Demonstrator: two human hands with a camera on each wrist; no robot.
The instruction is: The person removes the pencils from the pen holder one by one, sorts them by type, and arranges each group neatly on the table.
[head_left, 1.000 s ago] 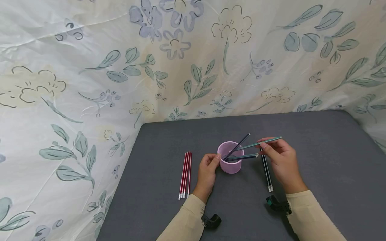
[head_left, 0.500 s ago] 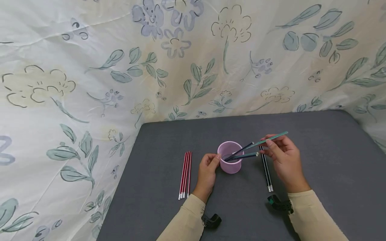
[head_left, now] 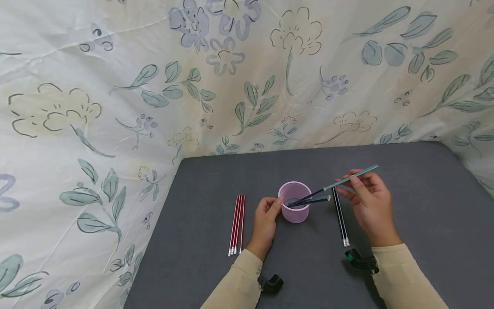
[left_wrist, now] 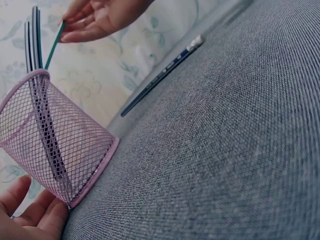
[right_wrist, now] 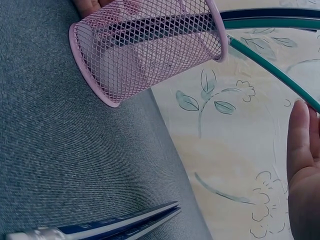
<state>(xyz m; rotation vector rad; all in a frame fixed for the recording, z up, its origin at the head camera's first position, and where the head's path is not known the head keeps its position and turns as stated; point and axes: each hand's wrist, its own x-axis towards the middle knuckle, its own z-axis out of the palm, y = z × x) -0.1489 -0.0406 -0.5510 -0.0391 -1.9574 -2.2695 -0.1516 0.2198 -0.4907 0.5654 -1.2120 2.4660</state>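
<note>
My right hand (head_left: 372, 206) pinches a green pencil (head_left: 353, 177), tilted up to the right. Its lower end is close to the rim of the pink mesh pencil cup (head_left: 295, 214) in both wrist views. Against the cup's left side, my left hand (head_left: 266, 221) holds it, with its fingers (left_wrist: 37, 212) near the base in the left wrist view. Inside lean dark blue pencils (head_left: 317, 191) and another green pencil (right_wrist: 270, 23), sticking out over the right rim. The exact number in the cup is hard to tell.
Several red pencils (head_left: 236, 225) lie side by side left of my left hand. Two dark blue pencils (head_left: 340, 219) with silver ends lie between the cup and my right arm. A floral cloth (head_left: 231, 86) rises behind the grey table (head_left: 208, 180).
My right hand has moved right and slightly up, drawing the green pencil out of the cup. A dark blue pencil in the cup has tipped over to the right. The left hand stays put.
</note>
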